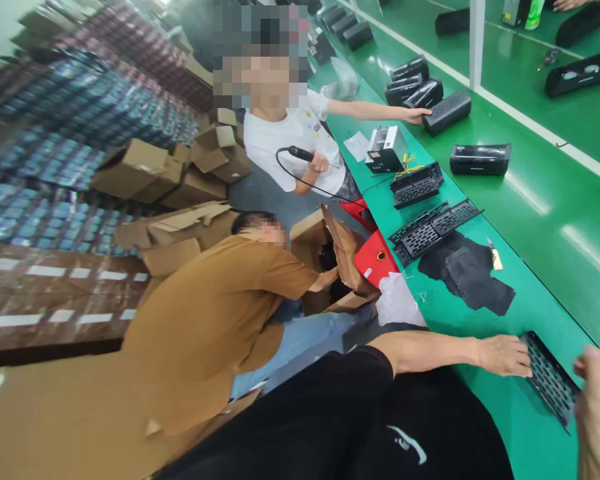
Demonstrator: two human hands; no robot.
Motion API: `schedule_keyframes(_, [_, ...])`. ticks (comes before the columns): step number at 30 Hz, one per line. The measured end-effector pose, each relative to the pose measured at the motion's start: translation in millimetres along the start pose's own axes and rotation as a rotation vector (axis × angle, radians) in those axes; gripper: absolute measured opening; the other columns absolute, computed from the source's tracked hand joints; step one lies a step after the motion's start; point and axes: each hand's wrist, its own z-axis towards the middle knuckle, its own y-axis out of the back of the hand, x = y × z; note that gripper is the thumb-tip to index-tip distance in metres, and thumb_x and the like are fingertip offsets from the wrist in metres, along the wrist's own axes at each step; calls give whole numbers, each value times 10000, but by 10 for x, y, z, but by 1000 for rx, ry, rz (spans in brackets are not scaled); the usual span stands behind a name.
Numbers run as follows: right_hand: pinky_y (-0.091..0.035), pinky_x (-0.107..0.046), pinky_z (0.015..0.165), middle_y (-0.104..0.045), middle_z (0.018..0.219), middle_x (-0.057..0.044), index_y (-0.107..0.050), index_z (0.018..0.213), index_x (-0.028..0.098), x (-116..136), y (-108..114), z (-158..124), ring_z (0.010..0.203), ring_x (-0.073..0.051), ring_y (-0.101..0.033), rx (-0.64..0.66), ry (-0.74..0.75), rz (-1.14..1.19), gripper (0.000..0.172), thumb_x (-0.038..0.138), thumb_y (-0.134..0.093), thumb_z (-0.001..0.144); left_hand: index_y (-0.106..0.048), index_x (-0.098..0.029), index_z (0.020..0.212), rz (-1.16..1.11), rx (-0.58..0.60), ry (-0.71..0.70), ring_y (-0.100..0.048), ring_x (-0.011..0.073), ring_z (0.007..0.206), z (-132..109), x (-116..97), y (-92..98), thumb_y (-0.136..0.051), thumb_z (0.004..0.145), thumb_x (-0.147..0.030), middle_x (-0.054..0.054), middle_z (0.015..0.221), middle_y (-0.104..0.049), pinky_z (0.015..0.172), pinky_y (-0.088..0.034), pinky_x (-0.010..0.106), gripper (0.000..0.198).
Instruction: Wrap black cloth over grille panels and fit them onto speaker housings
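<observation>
Black perforated rectangular grille panel [551,380] | left hand [506,355]: clamped on its edge | right hand [597,383]: beside it, blurred, grip can't tell | smooth green tabletop [513,427] beneath

Bright room, glossy glare.
We see pale reflections streaking the green surface [540,233], while the right hand [597,383] and wrapped stacks [35,223] blur.

Loads of plastic-wrapped stacks [55,140] over on the left, with brown cardboard boxes [137,168] sitting next to them. 2 other people around: a person in a white tee [275,137] with a corded black tool [301,154], and a person in a brown tee [195,313] bent over an open carton [344,248]. Also a small white-and-black machine [387,148] on the green bench [455,327], white post [476,47] beyond.
</observation>
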Motion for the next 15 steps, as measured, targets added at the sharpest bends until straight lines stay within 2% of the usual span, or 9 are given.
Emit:
schedule_keyframes(3, [-519, -377, 661, -719, 737, -72, -691, 891, 213, 163, -769, -113, 676, -262, -674, 413, -20, -200, 569, 760, -641, 744, -798, -294, 984, -33, -90, 35, -629, 210, 1066, -168, 28, -108, -664, 1004, -465, 52, 1116, -773, 917, -460, 336, 218])
schedule_keyframes(4, [-516, -384, 666, -722, 730, -80, -690, 875, 216, 160, -1020, -135, 669, -271, -677, 483, -21, -237, 597, 792, -603, 747, -791, -278, 932, -37, -141, 83, -628, 220, 1035, -303, 58, -78, -700, 969, -494, 57, 1049, -767, 927, -459, 351, 237])
schedule_keyframes(6, [-503, -401, 700, -711, 690, -88, -674, 815, 234, 88, -1456, -164, 660, -284, -671, 545, -15, -307, 591, 811, -556, 763, -758, -237, 823, -8, -256, 285, -610, 225, 938, -619, 154, 67, -690, 959, -477, 64, 888, -727, 903, -451, 376, 284])
schedule_keyframes(8, [-485, -417, 752, -702, 676, -100, -640, 752, 254, -27, -1764, -189, 691, -299, -668, 545, -8, -376, 526, 777, -583, 771, -727, -209, 802, 62, -389, 596, -586, 227, 897, -896, 303, 284, -582, 1015, -393, 72, 830, -692, 877, -434, 393, 317])
schedule_keyframes(10, [-468, -429, 789, -703, 693, -121, -613, 719, 265, -143, -1933, -217, 748, -319, -669, 534, -2, -455, 445, 705, -615, 787, -723, -195, 909, 126, -518, 884, -581, 239, 960, -1050, 495, 499, -491, 1061, -345, 88, 931, -706, 899, -425, 408, 316])
schedule_keyframes(11, [-462, -432, 797, -706, 709, -131, -612, 720, 265, -192, -1971, -229, 772, -327, -669, 532, 3, -488, 406, 663, -614, 803, -720, -189, 989, 149, -557, 984, -577, 251, 1014, -1075, 597, 582, -489, 1069, -358, 97, 1014, -712, 918, -424, 417, 297])
schedule_keyframes(13, [-457, -428, 803, -712, 731, -140, -639, 757, 257, -266, -1985, -238, 801, -333, -674, 540, 20, -533, 354, 591, -572, 849, -695, -180, 1122, 180, -557, 1074, -561, 274, 1103, -1054, 787, 677, -533, 1062, -413, 112, 1169, -696, 946, -424, 431, 290])
schedule_keyframes(15, [-460, -418, 802, -714, 728, -134, -674, 812, 242, -311, -1953, -219, 796, -327, -683, 562, 37, -549, 363, 565, -525, 882, -676, -180, 1169, 193, -503, 1072, -552, 282, 1136, -998, 926, 684, -564, 1051, -433, 113, 1246, -674, 954, -427, 436, 300])
